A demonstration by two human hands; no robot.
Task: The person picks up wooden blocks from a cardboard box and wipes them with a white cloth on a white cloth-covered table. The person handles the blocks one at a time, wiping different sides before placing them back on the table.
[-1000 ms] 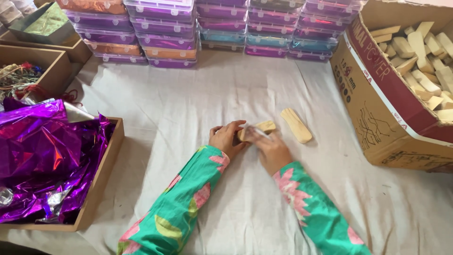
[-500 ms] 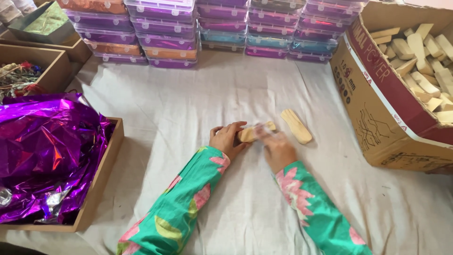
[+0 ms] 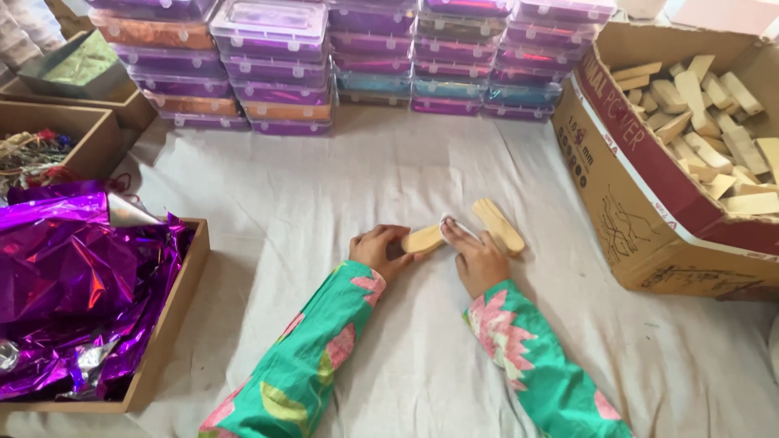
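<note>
A soft white cloth [image 3: 389,186], a little wrinkled, is spread over the whole work surface. Along the far edge, clear plastic boxes [image 3: 276,49] with purple trim are stacked in rows; shiny coloured stuff is seen inside them.

On the right, a big brown cardboard box [image 3: 649,211] is filled with pale wooden blocks [image 3: 698,105], piled loosely. On the left, a shallow brown tray [image 3: 174,324] is heaped with crinkly purple foil [image 3: 65,284]. Behind it, a smaller cardboard box [image 3: 93,134] is filled with tangled coloured threads [image 3: 28,154].

In the middle of the cloth, two flat wooden pieces with rounded ends are found. One wooden piece [image 3: 423,239] is held at its near end by the left hand [image 3: 377,250], the fingers closed on it. The right hand [image 3: 479,258] is laid flat, fingers together, with the fingertips pressed on a thin white strip [image 3: 451,225] by the piece's other end. The second wooden piece [image 3: 499,225] is lying just beside the right hand. Both arms are covered by green sleeves [image 3: 300,365] with pink flowers.
</note>
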